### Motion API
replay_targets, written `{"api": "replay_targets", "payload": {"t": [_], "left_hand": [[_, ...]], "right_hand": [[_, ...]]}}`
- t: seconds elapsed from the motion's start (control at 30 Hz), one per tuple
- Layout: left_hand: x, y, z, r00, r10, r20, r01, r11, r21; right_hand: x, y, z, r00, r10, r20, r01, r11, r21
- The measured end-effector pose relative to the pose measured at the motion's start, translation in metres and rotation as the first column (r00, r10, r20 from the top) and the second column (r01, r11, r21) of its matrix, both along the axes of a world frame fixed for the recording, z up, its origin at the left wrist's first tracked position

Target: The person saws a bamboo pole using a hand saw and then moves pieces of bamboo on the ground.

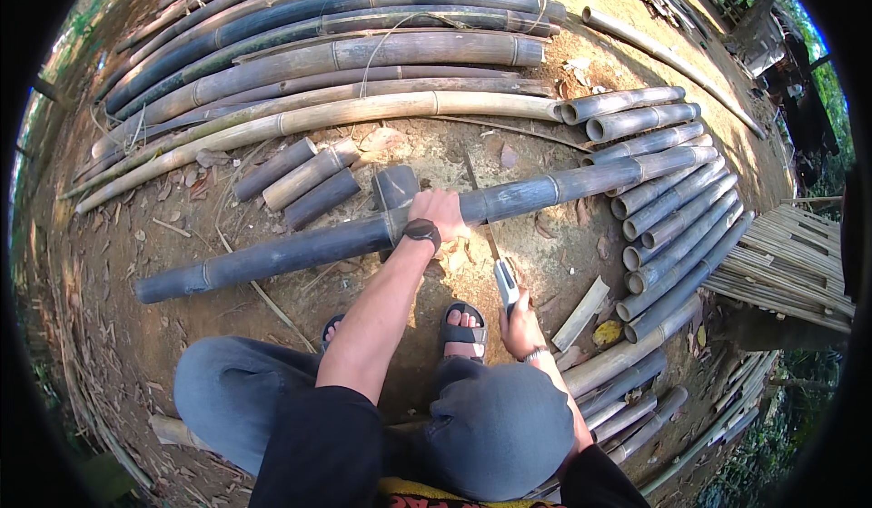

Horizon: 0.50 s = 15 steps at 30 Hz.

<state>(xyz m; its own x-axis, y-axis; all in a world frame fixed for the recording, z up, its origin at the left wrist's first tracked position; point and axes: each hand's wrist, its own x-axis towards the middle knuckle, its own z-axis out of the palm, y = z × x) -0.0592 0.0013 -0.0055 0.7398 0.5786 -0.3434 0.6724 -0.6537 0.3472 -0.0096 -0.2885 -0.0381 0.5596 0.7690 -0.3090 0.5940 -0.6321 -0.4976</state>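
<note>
A long dark bamboo pole (300,254) lies slantwise across the ground in front of me. My left hand (436,214) is closed over its middle, pressing down from above. My right hand (522,326) grips a hand saw by its white and grey handle (506,283). The thin blade runs away from me and crosses the pole just right of my left hand; how deep it sits in the bamboo I cannot tell. A short thick bamboo piece (396,186) lies against the pole beside my left hand, partly hidden by it. The pole's right end rests over a row of cut bamboo pieces (677,201).
Three short bamboo offcuts (309,174) lie beyond the pole on the left. Long bamboo poles (363,54) are stacked at the back. A split bamboo strip (581,313) lies right of the saw. Slatted bamboo (781,267) stands at far right. My sandalled foot (464,329) is near the pole.
</note>
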Motion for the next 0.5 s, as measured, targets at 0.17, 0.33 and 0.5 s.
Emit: {"api": "replay_targets", "payload": {"t": [0.17,0.33,0.5], "left_hand": [[-0.018,0.018,0.003,0.998,0.024,-0.055,-0.025,0.999,-0.025],[-0.021,0.0,-0.011,1.0,0.018,0.009,-0.018,1.0,0.005],[-0.022,0.014,-0.011,1.0,0.006,-0.014,-0.006,0.999,-0.031]], "right_hand": [[-0.032,-0.034,0.031,0.995,-0.075,-0.067,0.061,0.98,-0.191],[-0.021,-0.004,0.02,0.999,-0.003,0.034,0.008,0.99,-0.138],[-0.029,-0.01,0.028,0.999,-0.045,-0.021,0.039,0.975,-0.221]]}}
